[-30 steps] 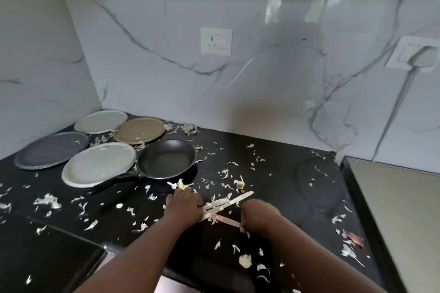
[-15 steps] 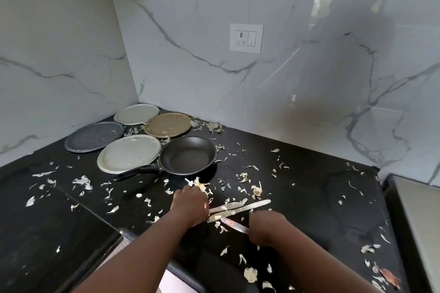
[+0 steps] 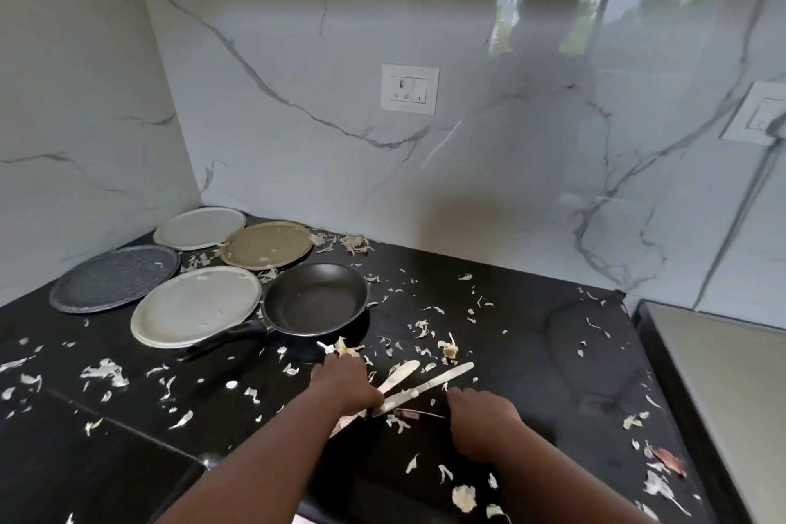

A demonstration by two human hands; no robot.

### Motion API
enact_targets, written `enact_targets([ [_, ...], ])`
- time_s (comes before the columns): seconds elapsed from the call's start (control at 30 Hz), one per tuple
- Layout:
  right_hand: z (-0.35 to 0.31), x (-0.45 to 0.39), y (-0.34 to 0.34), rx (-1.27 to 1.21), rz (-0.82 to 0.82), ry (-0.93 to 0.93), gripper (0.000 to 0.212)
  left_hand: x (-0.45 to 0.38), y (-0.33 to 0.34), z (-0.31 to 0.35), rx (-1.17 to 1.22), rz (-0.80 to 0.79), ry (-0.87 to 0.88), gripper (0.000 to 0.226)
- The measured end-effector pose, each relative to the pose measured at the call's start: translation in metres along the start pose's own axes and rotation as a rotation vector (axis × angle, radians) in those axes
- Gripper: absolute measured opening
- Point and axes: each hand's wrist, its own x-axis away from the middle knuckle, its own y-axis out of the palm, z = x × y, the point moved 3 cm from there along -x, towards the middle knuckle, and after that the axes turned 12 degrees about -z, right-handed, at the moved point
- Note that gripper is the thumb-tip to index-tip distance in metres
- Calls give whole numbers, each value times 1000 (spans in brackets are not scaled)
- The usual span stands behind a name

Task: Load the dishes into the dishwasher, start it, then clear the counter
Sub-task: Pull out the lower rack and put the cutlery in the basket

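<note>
Two knives gathered in left hand, blades fanned toward two o'clock over black counter. Right hand curled beside third utensil; grip unclear. Plates and pan waiting at ten o'clock. Likely slip from loose bundling, clattering among peels.

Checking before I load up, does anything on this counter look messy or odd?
Yes: pale peel scraps are strewn across the black counter, some on the brown plate.
</note>
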Motion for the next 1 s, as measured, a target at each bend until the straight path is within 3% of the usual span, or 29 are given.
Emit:
enact_targets([
  [0.23,-12,26,-3,-48,226,174,32,7,5,2,-208,142,186,47],
  [0.33,-16,39,-4,-83,309,249,38,17,-3,-4,-29,280,273,31],
  [0.47,-25,63,-12,-71,577,253,39,30,-21,-17,276,361,370,13],
  [0.53,-29,72,-12,-121,561,284,37,32,-25,-20,352,377,394,12],
  [0.67,-26,83,0,-570,424,346,19,41,-20,-11,723,199,439,13],
  [0.77,-24,101,11,-655,425,298,13,50,-7,8,942,32,486,17],
  [1.0,13,176,47,-776,641,397,20,96,29,71,991,-113,657,19],
])
